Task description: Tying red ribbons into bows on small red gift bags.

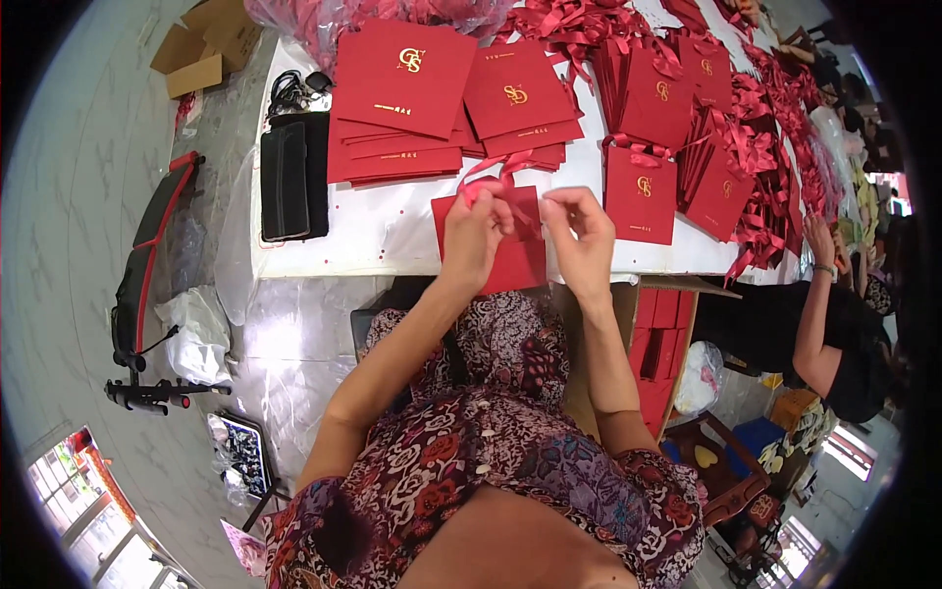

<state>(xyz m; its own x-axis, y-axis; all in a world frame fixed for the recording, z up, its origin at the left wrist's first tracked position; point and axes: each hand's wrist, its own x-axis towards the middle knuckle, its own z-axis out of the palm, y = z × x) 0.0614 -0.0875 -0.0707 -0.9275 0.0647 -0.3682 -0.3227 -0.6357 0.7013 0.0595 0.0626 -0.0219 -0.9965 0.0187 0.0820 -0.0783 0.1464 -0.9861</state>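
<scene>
A small red paper gift bag (514, 267) lies at the near edge of the white-covered table in front of me. My left hand (475, 234) is over its left part, with the fingers closed on a shiny red ribbon (507, 169) that loops above the bag. Just right of the bag is my right hand (583, 243), thumb and forefinger brought together in a pinch. Whatever is between those fingertips is too small to make out. Part of the bag is hidden behind my left hand.
Flat red bags (402, 83) are piled beyond my hands. To the right stand rows of ribboned red bags (640, 196). A black case (286, 182) and a coiled cable (287, 93) lie at left. Below the table's right side is a carton of red boxes (659, 329). Another person's arm (816, 294) reaches in.
</scene>
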